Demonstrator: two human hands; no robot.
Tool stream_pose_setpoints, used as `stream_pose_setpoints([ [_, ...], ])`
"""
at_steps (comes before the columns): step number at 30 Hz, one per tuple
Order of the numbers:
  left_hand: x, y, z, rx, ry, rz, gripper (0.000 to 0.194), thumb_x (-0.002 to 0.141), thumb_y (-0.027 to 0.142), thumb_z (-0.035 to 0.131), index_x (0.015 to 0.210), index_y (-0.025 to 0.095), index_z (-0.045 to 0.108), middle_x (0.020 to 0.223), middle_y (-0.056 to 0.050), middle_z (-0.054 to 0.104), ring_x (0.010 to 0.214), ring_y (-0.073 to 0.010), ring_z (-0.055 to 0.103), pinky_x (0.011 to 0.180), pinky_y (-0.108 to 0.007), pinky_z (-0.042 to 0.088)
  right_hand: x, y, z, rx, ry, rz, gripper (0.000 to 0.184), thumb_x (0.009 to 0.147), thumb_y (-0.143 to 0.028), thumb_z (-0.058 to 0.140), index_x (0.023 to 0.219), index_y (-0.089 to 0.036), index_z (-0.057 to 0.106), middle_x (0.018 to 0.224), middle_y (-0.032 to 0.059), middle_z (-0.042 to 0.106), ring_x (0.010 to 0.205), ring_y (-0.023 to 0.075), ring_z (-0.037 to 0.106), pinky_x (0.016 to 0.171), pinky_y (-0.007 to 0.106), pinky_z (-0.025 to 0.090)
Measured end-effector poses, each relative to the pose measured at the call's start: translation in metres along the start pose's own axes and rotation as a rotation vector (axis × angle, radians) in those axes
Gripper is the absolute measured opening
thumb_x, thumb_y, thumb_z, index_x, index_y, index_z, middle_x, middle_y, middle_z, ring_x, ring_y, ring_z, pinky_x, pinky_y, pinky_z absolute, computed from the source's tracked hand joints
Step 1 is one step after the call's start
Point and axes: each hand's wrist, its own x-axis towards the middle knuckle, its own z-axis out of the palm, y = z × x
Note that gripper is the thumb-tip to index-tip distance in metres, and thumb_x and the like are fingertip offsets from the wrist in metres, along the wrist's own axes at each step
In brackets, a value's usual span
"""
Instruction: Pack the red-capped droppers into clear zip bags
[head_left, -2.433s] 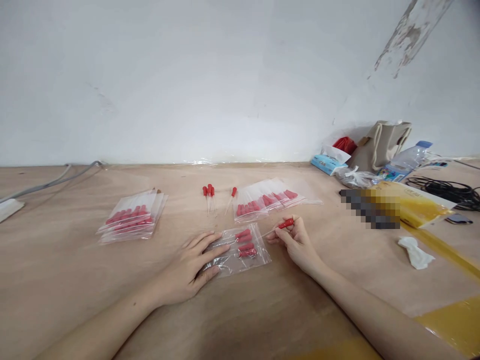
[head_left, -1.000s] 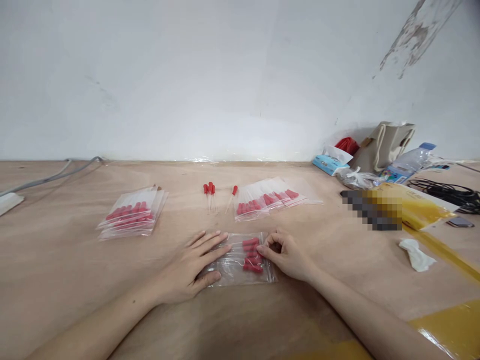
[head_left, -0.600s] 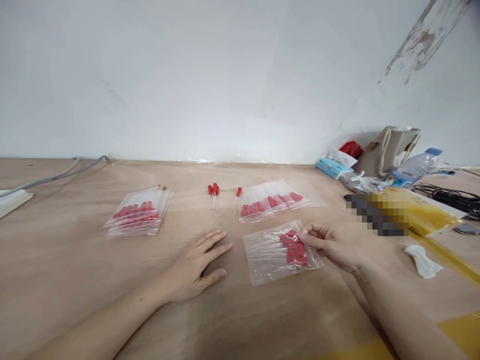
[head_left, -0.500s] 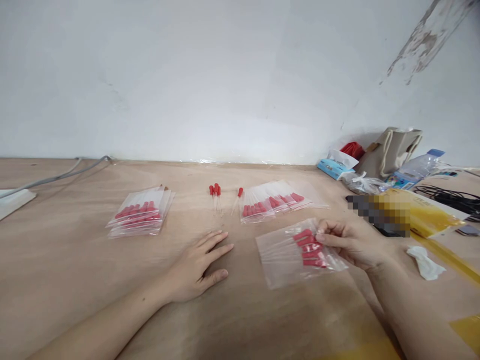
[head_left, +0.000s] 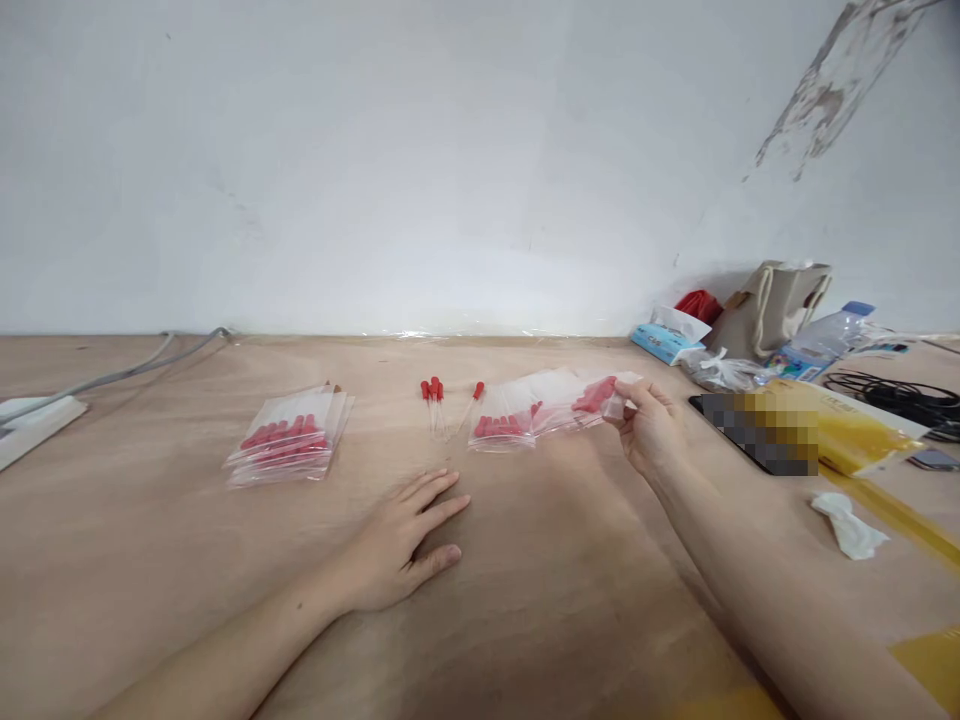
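Red-bulbed droppers (head_left: 435,387): 4 show loose; right hand (head_left: 646,428) pinches 1 bag (head_left: 596,396); left hand (head_left: 401,545) splayed.

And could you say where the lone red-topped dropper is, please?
Near the head view's centre, the lone dropper lies between the dropper cluster, left, and the overlapping bags, right.

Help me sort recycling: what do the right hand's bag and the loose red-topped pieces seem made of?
Bag: likely thin plastic film, smooth; red contents show through. Red tops: perhaps rubber or soft plastic, satin, opaque. Stems: pale, seemingly clear; glass or plastic, too thin to tell.
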Motion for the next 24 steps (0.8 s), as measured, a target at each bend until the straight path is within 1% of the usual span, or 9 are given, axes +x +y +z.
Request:
stream_pose_setpoints([
  [5,0.001,0.001,-0.001,0.005,-0.008,0.004,0.048,0.088,0.043,0.042,0.133,0.029,0.034,0.143,-0.004,0.028,0.130,-0.0256,0.025,0.103,-0.046,0.027,0.012,-0.003,0.009,0.057,0.095,-0.190,0.033,0.058,-0.029,0.070,0.058,-0.020,0.038,0.049,-0.0096,0.046,0.042,0.0043,0.047,0.042,0.016,0.044],
  [9,0.003,0.001,-0.002,0.013,-0.011,0.000,0.047,0.088,0.044,0.042,0.133,0.029,0.035,0.142,-0.004,0.029,0.129,-0.0261,0.025,0.103,-0.046,0.027,-0.002,0.022,0.020,0.002,0.030,-0.065,0.037,0.058,-0.041,0.070,0.058,-0.020,0.039,0.049,-0.0085,0.046,0.044,0.0069,0.050,0.046,0.020,0.045],
  [12,0.002,0.001,-0.002,0.024,-0.028,-0.009,0.048,0.089,0.044,0.041,0.133,0.028,0.034,0.142,-0.004,0.028,0.130,-0.0261,0.025,0.104,-0.047,0.027,-0.019,0.038,0.015,-0.273,-0.134,0.134,0.040,0.059,-0.051,0.067,0.053,-0.020,0.042,0.045,-0.0049,0.047,0.038,0.0097,0.048,0.041,0.024,0.040],
  [14,0.002,0.000,-0.002,0.024,-0.041,-0.017,0.048,0.089,0.045,0.040,0.134,0.029,0.033,0.143,-0.004,0.027,0.130,-0.0260,0.024,0.104,-0.047,0.026,-0.021,0.040,0.001,-0.532,-0.163,0.123,0.042,0.064,-0.055,0.060,0.049,-0.019,0.044,0.043,-0.0028,0.047,0.035,0.0102,0.044,0.039,0.025,0.036],
  [15,0.001,0.000,-0.002,0.023,-0.043,-0.018,0.048,0.089,0.045,0.040,0.134,0.029,0.033,0.143,-0.003,0.026,0.130,-0.0259,0.023,0.104,-0.047,0.026,-0.016,0.039,-0.010,-0.660,-0.121,0.052,0.042,0.067,-0.055,0.056,0.048,-0.019,0.045,0.043,-0.0019,0.047,0.037,0.0108,0.044,0.040,0.025,0.036],
  [17,0.001,-0.001,-0.001,0.019,-0.038,-0.014,0.048,0.089,0.045,0.040,0.134,0.029,0.033,0.143,-0.003,0.026,0.130,-0.0257,0.023,0.104,-0.047,0.026,0.004,0.036,-0.032,-0.891,0.086,-0.131,0.038,0.068,-0.051,0.054,0.050,-0.019,0.048,0.049,0.0009,0.052,0.048,0.0145,0.051,0.050,0.028,0.040],
  [19,0.001,-0.001,-0.001,0.012,-0.025,-0.007,0.048,0.089,0.045,0.041,0.133,0.029,0.033,0.143,-0.003,0.027,0.130,-0.0256,0.023,0.104,-0.046,0.026,0.032,0.036,-0.054,-1.127,0.263,-0.162,0.030,0.069,-0.047,0.054,0.065,-0.017,0.059,0.067,0.0069,0.061,0.067,0.0217,0.058,0.063,0.034,0.043],
  [21,0.001,-0.001,-0.001,0.008,-0.023,-0.010,0.048,0.088,0.045,0.041,0.133,0.030,0.034,0.143,-0.003,0.027,0.130,-0.0256,0.023,0.104,-0.046,0.026,0.058,0.040,-0.069,-1.314,0.355,-0.102,0.034,0.067,-0.044,0.056,0.082,-0.015,0.063,0.089,0.0150,0.063,0.090,0.0292,0.056,0.076,0.040,0.042],
  [24,0.001,0.001,-0.001,0.007,-0.027,-0.025,0.048,0.088,0.045,0.040,0.133,0.030,0.034,0.143,-0.002,0.027,0.130,-0.0258,0.023,0.104,-0.046,0.026,0.083,0.051,-0.079,-1.445,0.449,0.100,0.048,0.058,-0.050,0.064,0.088,-0.012,0.064,0.100,0.0202,0.059,0.102,0.0360,0.050,0.083,0.047,0.038],
])
